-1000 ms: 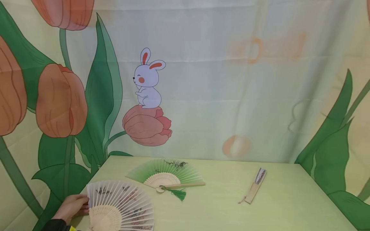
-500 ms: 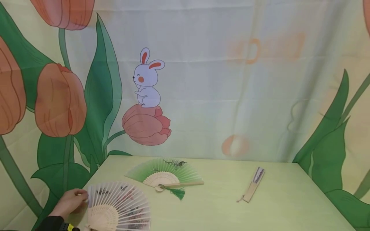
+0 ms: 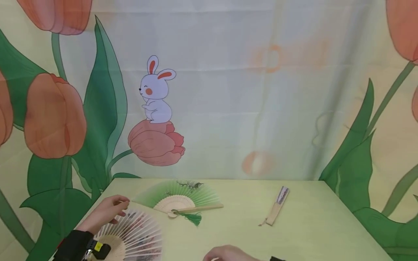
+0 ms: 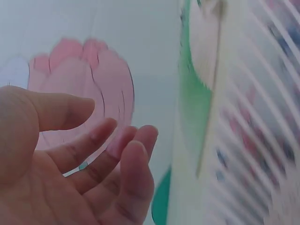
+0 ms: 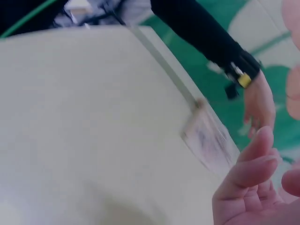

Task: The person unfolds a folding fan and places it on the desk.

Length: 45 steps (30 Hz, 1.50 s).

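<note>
my left hand [image 3: 107,212] hangs over the far left part of the white fan [image 3: 143,235], palm empty, thumb standing apart from the loosely bent fingers; the left wrist view shows a gap between those fingers and the fan. a dark sleeve [image 3: 72,243] covers my left forearm, and a small yellow patch [image 3: 98,246] shows near that wrist.

my right hand [image 3: 228,253] is at the near edge of the scene, to the right of the white fan and well apart from it. it is empty too, its fingers softly bent; the right wrist view cuts off part of it at the side.

the white fan is spread out at the near left of the table [image 3: 241,224], its pale ribs fanned wide and dark and reddish prints running over the leaf. just beyond it, at the far left, is the green fan [image 3: 186,197], also spread, its green tassel [image 3: 193,218] trailing toward the near right. on the right side, well apart from both, the folded fan [image 3: 277,206] lies slanted, a thin cord [image 3: 262,224] at its near end. behind the table hangs a backdrop [image 3: 212,108] printed with tulips and a white rabbit [image 3: 158,105].
</note>
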{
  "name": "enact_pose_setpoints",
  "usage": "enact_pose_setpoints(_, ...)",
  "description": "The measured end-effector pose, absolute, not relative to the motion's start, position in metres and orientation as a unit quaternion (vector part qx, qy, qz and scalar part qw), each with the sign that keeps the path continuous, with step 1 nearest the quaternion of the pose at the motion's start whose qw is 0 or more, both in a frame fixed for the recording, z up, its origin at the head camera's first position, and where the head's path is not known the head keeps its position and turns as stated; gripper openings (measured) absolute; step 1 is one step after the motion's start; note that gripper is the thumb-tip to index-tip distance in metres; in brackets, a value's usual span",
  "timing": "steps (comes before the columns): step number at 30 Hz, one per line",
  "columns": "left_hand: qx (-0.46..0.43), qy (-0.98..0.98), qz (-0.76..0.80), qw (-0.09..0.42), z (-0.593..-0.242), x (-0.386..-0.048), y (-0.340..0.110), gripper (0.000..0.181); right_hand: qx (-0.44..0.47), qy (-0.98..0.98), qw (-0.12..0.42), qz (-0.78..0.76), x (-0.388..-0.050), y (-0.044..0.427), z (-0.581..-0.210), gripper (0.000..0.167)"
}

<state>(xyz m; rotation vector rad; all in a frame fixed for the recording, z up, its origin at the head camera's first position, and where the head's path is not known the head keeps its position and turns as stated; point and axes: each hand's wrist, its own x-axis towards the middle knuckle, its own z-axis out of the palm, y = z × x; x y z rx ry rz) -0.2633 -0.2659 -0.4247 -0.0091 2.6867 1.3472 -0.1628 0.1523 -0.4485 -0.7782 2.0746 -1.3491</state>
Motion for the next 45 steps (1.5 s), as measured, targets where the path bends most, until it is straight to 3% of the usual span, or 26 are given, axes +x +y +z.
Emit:
enact_pose_setpoints(3, 0.021, 0.889, 0.454, 0.06, -0.418, -0.268, -0.231, 0.045, -0.148, 0.685, 0.34, -0.627, -0.17, 0.173, -0.439, 0.023)
enact_pose_setpoints(6, 0.043, 0.889, 0.453, 0.056, -0.412, -0.275, -0.2, 0.041, -0.049, 0.64, 0.333, -0.69, -0.18, 0.194, -0.433, 0.027)
enact_pose_setpoints(14, 0.092, 0.886, 0.452, 0.047, -0.403, -0.292, -0.111, 0.027, 0.009, 0.703, 0.205, -0.681, -0.217, 0.253, -0.433, 0.03)
enact_pose_setpoints(24, 0.2, 0.858, 0.468, 0.066, -0.401, -0.296, -0.031, 0.026, 0.069, 0.765, 0.106, -0.632, -0.258, 0.301, -0.447, 0.033)
enact_pose_setpoints(33, 0.235, 0.865, 0.434, 0.085, -0.408, -0.299, 0.03, 0.021, 0.064, 0.838, 0.049, -0.54, -0.288, 0.33, -0.466, 0.024)
enact_pose_setpoints(39, 0.257, 0.912, 0.316, 0.033, -0.409, -0.304, 0.076, 0.017, 0.054, 0.931, -0.012, -0.362, -0.305, 0.331, -0.472, 0.019)
enact_pose_setpoints(45, 0.256, 0.938, 0.235, 0.009, -0.421, -0.303, 0.121, 0.012, 0.067, 0.956, 0.005, -0.286, -0.321, 0.329, -0.478, 0.023)
